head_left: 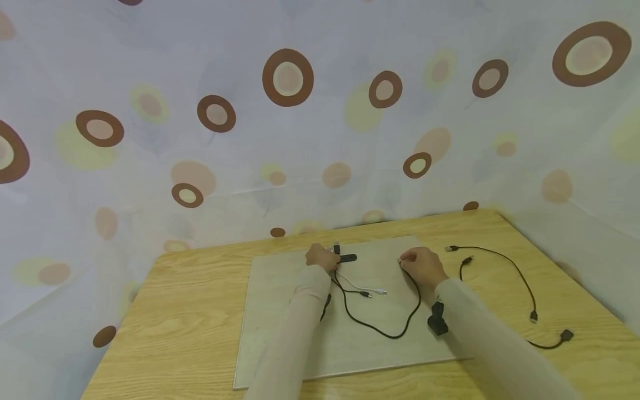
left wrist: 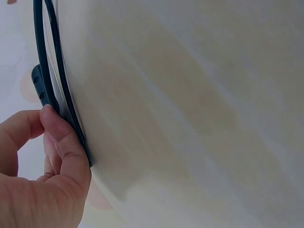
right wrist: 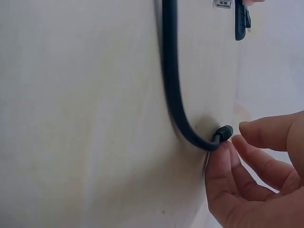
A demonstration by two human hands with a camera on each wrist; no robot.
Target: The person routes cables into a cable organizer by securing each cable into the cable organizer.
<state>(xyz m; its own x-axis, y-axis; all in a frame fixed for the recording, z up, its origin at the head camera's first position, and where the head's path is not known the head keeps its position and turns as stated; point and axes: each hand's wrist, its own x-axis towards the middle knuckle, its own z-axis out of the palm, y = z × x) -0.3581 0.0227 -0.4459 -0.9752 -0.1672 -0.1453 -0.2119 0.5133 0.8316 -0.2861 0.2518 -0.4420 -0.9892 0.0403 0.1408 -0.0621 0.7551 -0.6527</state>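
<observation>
Near the back of a pale board, my left hand pinches a black cable with thumb and finger. Right at those fingertips lies a black oblong piece with notches, partly covered. A black USB plug sticks up beside it. From there the long black cable loops forward and round to my right hand. The right fingertips grip its plug end, whose tip is hidden. A white cable's plug and a shorter black plug lie between the hands.
On the wooden table, right of the board, lie a black USB cable, a black plug and another black connector. A patterned cloth hangs behind the table.
</observation>
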